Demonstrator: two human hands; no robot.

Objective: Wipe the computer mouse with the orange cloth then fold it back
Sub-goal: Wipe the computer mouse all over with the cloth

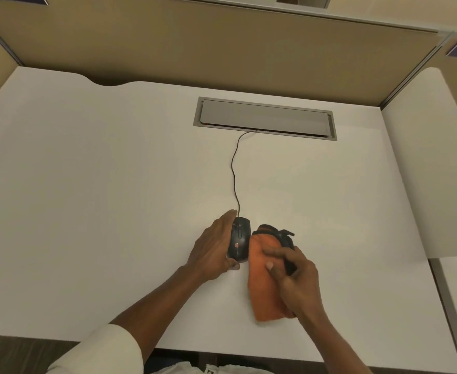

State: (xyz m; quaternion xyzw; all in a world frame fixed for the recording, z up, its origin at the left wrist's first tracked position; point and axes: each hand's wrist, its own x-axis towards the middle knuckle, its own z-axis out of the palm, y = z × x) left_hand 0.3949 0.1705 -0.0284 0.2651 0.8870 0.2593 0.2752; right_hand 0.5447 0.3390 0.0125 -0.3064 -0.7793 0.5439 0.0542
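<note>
Two bare hands work close together on the near middle of a white desk (114,184); left hand (213,247) cups the left flank of the black computer mouse (239,240), fingers stretched flat along its side toward the far end, thumb curled round the near end at the desk surface, so the mouse is steadied between thumb and fingers rather than lifted; mouse sits flat on the desk, nose pointing far, a small reddish spot on its back; right hand (294,276) lies on top of the orange cloth (265,279), fingers bent and closed over the fabric, thumb pressing down on its upper face, a loose grasp with cloth bunched under the palm; cloth is a long folded bundle just right of the mouse, its left edge touching or all but touching the mouse's right side, cannot tell which; far end of the cloth shows a dark trim or dark inner layer, puckered; near end rests on the desk toward the near edge; black cable (234,174) runs from the mouse's nose in a gentle curve to the far side, entering a grey cable hatch (265,118) set in the desk; a pale sleeve (108,349) covers the left forearm near the bottom; tan partition panels (222,49) stand behind the desk.
</note>
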